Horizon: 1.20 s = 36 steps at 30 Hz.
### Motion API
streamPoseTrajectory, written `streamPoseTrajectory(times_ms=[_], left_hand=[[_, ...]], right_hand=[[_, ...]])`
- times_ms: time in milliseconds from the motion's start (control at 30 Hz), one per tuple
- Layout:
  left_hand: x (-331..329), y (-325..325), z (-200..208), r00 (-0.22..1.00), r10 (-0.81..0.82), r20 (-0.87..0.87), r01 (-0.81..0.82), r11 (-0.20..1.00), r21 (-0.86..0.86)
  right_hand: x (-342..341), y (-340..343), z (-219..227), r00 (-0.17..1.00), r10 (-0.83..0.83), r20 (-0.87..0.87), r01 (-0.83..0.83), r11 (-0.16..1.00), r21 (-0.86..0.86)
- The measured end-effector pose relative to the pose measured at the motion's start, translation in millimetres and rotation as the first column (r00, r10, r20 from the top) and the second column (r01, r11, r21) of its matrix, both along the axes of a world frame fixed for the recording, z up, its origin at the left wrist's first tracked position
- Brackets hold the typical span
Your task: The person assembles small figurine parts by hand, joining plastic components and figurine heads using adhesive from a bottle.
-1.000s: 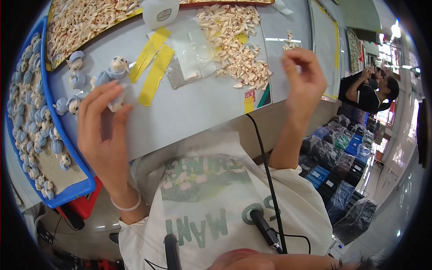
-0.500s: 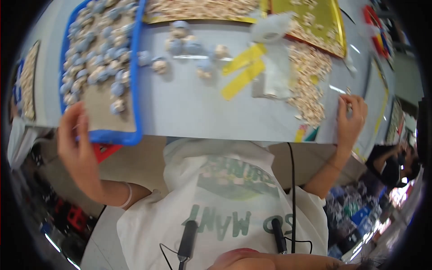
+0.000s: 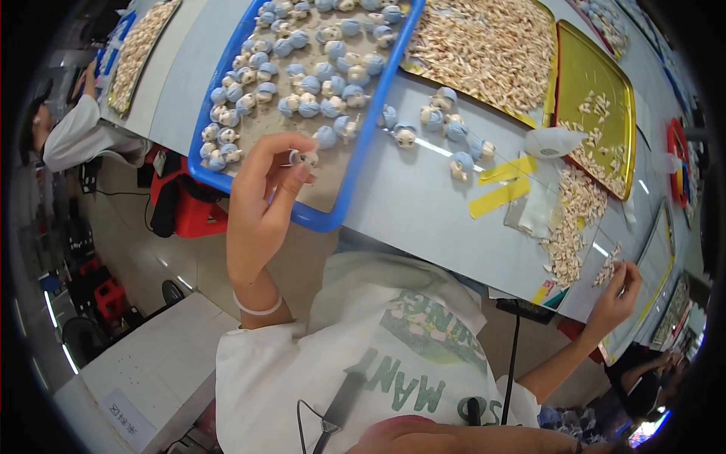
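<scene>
In my left hand (image 3: 261, 204), thumb and fingers pinch a small doll head (image 3: 308, 159), cream with a bit of blue, above the near end of a blue-rimmed tray (image 3: 321, 219). Several similar heads with blue caps (image 3: 325, 136) lie on the tray's tan lining. Far to the right, my right hand (image 3: 616, 295) rests low at the table, its fingers drawn together beside a little heap of small cream pieces (image 3: 607, 265). Whatever its fingertips hold is too small to make out. More capped heads (image 3: 431, 119) sit on the table right of the tray.
A yellow tray (image 3: 543, 113) full of cream pieces stands at the back, beside a second yellow tray (image 3: 590, 76) with fewer. A loose pile (image 3: 567, 242), a white squeeze bottle (image 3: 554, 141) and yellow strips (image 3: 499, 198) lie nearer. A person (image 3: 94, 136) sits at far left.
The view has swung round. My left hand has gone from the tray's near left corner to over its lining and now shows a doll head. My right hand stays at the table's right.
</scene>
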State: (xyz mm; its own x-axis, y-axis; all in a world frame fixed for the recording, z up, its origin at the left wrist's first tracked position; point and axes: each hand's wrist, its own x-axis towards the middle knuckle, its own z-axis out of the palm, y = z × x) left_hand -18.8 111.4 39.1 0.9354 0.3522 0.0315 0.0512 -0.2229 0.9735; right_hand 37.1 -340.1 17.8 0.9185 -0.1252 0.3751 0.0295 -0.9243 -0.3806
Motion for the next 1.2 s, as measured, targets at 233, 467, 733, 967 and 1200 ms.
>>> streamPoseTrajectory(times_ms=[233, 467, 733, 967, 1200], left_hand=[[5, -25, -12, 0.911, -0.325, 0.255, 0.405, 0.826, -0.393], [9, -81, -25, 0.888, -0.389, 0.244, 0.427, 0.502, -0.752], [20, -101, -45, 0.830, -0.445, 0.335, 0.523, 0.416, -0.744], [21, -107, -46, 0.887, -0.419, 0.194, 0.411, 0.526, -0.745], [28, -111, -50, 0.865, -0.436, 0.247, 0.461, 0.499, -0.734]], right_hand=[[-12, 20, 7, 0.999, -0.034, 0.041, 0.007, 0.848, 0.530], [-11, 19, 7, 0.971, 0.202, 0.125, -0.237, 0.797, 0.556], [-8, 31, 21, 0.964, 0.230, 0.134, -0.256, 0.658, 0.708], [21, 72, 24, 0.941, 0.329, 0.082, -0.290, 0.653, 0.700], [50, 91, 25, 0.870, 0.493, -0.006, -0.410, 0.729, 0.548]])
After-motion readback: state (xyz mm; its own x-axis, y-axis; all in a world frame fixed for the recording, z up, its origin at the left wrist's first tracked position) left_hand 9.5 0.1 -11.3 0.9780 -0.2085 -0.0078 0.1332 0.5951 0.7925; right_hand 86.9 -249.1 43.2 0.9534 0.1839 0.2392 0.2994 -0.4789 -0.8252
